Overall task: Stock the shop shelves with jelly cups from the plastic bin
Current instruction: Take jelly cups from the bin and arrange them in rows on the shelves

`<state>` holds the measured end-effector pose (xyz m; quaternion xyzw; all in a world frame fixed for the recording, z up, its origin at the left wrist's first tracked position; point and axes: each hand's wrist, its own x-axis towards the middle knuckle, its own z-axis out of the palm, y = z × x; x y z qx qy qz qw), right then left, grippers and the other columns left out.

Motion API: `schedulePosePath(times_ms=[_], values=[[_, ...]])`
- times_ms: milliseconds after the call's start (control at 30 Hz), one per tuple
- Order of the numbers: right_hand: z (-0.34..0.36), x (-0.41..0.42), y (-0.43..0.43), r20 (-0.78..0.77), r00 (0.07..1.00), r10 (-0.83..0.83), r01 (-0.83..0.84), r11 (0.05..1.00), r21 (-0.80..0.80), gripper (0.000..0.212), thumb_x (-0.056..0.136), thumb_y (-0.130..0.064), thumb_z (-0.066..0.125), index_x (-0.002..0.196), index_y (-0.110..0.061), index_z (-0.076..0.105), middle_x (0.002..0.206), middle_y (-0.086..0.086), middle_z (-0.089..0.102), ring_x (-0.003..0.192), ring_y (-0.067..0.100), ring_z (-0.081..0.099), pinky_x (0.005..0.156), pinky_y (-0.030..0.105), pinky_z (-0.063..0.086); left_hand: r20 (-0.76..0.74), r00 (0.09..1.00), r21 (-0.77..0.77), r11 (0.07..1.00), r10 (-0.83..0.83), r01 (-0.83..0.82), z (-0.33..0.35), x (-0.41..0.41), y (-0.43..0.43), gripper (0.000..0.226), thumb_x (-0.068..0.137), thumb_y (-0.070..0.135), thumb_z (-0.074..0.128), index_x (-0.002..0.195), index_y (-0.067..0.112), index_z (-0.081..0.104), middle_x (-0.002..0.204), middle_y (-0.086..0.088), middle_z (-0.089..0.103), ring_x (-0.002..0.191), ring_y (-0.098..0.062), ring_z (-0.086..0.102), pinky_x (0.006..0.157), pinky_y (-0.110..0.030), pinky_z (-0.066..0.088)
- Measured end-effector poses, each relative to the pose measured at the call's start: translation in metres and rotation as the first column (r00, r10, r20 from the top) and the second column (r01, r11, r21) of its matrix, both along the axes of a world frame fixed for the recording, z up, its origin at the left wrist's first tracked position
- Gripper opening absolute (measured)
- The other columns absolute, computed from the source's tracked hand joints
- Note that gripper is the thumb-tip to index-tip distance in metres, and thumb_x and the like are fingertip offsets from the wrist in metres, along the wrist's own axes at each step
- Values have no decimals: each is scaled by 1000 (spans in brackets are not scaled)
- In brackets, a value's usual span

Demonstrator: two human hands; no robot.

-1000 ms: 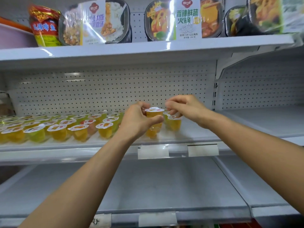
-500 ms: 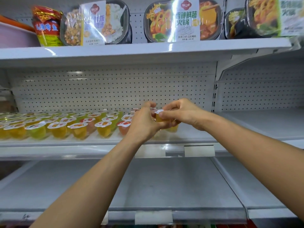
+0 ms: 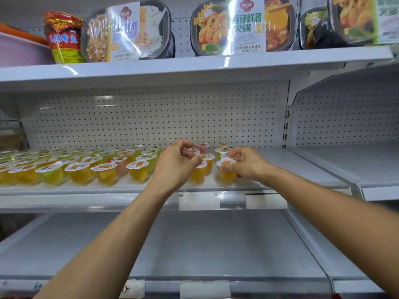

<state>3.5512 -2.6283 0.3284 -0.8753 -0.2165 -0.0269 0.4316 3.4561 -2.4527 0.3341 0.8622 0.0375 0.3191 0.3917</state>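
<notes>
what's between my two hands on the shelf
Orange jelly cups stand on the shelf between the left hand and right hand; head view.

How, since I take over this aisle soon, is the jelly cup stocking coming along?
Done: rows of jelly cups fill the left part of the middle shelf. In hand: the right hand pinches an orange cup at the rows' right end; the left hand curls beside it, holding unclear. Left: that shelf's right part and the lower shelf hold no cups.
</notes>
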Motion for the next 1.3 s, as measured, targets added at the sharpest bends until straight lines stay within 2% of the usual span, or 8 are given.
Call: schedulePosePath(times_ms=[100,267,467,567,633,800,933,1300], values=[[0,2,0,-5,1000,3,-4,1000,-8,55,78,-32,79,124,-15,53,116,4,56,101,21,60,91,39,54,-2,1000,-6,1000,5,-5,-1,0,0,36,85,31,70,119,24,59,93,10,68,86,-9,65,87,-37,54],[3,0,2,-25,1000,9,-10,999,-34,48,83,-32,75,123,-18,51,94,-6,52,88,15,59,84,36,56,-19,1000,-17,1000,-6,6,-1,1,-2,33,85,31,71,115,22,61,93,9,68,89,-12,65,87,-37,53],[9,-3,-2,31,1000,-3,8,988,-154,56,82,-45,72,126,-18,52,109,-2,55,96,16,56,87,33,51,-112,994,132,991,-6,21,6,-1,-1,36,83,38,72,113,20,64,100,7,67,95,-14,62,91,-38,51],[14,-12,-8,208,975,-72,131,950,-283,54,81,-57,66,121,-22,53,116,-1,60,105,20,56,91,38,49,-124,992,206,979,26,0,9,-11,1,36,83,42,71,113,22,64,106,6,67,96,-15,62,87,-38,53],[16,-23,-13,387,918,-87,222,921,-321,48,87,-53,59,124,-22,53,120,-1,60,110,20,54,88,38,48,-106,992,272,961,74,-43,8,-22,2,35,84,42,70,112,22,64,107,6,66,96,-16,62,87,-39,53],[16,-53,-4,572,814,101,122,933,-338,39,92,-36,55,129,-22,51,131,0,53,122,20,44,89,35,40,-75,983,341,931,168,-133,-5,-56,12,34,85,43,67,113,23,63,108,10,65,91,-12,62,84,-36,53],[10,-76,21,601,760,246,19,917,-399,39,92,-31,54,130,-21,50,132,1,50,121,22,43,95,34,38,-69,968,358,912,240,-200,-19,-89,30,23,85,36,68,104,24,62,105,8,65,87,-14,62,89,-36,50],[-13,-143,139,626,594,506,-169,839,-518,44,95,-37,50,136,-25,42,137,-2,45,128,20,38,101,35,24,-91,865,424,805,493,-415,-52,-192,137,33,87,39,67,113,20,62,111,4,64,91,-14,61,81,-32,50]])
